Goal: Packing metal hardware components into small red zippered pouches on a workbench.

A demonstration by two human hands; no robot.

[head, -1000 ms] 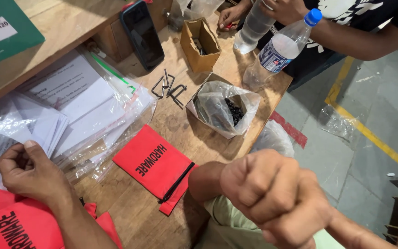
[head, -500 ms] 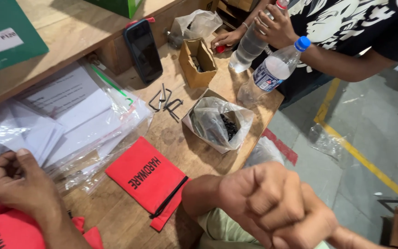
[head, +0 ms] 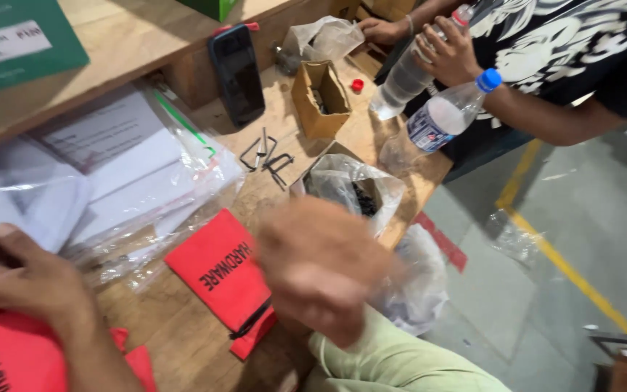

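From the head view we see our left hand (head: pixel 27 279) resting flat on a red fabric pouch (head: pixel 9 356) at the worktop's (head: pixel 175 341) near left, while our blurred right hand (head: pixel 321 268) hangs clenched, empty, over a second red pouch (head: pixel 223 279).

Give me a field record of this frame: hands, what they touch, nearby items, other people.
left hand: rests on a red pouch pile, at the edge of clear bags of papers
right hand: blurred, closed in a fist, raised above the wooden bench; contents not visible
nearest item: red zip pouch
also on bench: bent metal keys, lined box of dark parts, small open carton, black phone
other person: holds a bottle; second bottle beside
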